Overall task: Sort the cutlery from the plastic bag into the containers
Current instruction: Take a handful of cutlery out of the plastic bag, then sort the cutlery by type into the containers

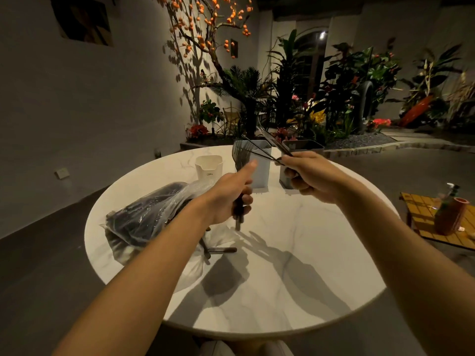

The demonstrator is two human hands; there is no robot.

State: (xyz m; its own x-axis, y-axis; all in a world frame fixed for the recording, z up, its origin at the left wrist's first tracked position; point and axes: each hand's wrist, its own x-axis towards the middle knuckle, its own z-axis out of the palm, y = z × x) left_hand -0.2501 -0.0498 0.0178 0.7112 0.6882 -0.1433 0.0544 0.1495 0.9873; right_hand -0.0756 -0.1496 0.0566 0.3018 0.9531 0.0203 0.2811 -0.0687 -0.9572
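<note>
A round marble surface (282, 265) is glowing in a dim room, with plants (347, 86) at one o'clock. The left hand (228, 199) grip is clutching forks (239, 155). The right hand (308, 176) grip is pinching dark utensils (270, 143) over the containers (262, 173) at twelve o'clock. The plastic bag (149, 211) is lying at nine o'clock.

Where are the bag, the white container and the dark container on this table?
Bag (144, 214): head view, its middle.
White container (208, 170): head view, front wall.
Dark container (284, 181): head view, lower wall.

— Where's the plastic bag (144, 214)?
— On the table (282, 291), left of the middle container (261, 170) and before it.
— The others?
— Small container (208, 167) just left of it, third container (303, 145) just right.
</note>
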